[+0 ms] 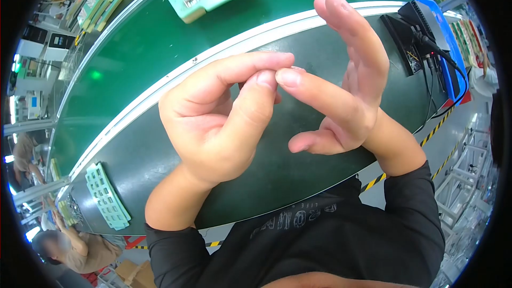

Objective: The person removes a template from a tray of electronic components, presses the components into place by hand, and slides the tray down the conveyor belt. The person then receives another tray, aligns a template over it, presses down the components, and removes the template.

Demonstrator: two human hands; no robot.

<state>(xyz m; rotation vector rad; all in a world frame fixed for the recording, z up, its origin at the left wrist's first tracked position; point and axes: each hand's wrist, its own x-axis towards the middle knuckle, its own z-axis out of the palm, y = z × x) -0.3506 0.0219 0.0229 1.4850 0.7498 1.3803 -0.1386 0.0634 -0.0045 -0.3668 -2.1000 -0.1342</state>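
Over the dark green tabletop, my left hand has its thumb and index finger pinched together. Whatever sits between those fingertips is too small or too hidden to name. My right hand touches the left fingertips with one finger; its thumb and other fingers are spread apart, and nothing is held in it. Beyond the hands, a light green tray with small metal parts in its slots lies on the green surface at the top.
Another light green slotted tray lies at the left of the tabletop. A black device with cables and a blue bin stand at the right. At the lower left another person is at work.
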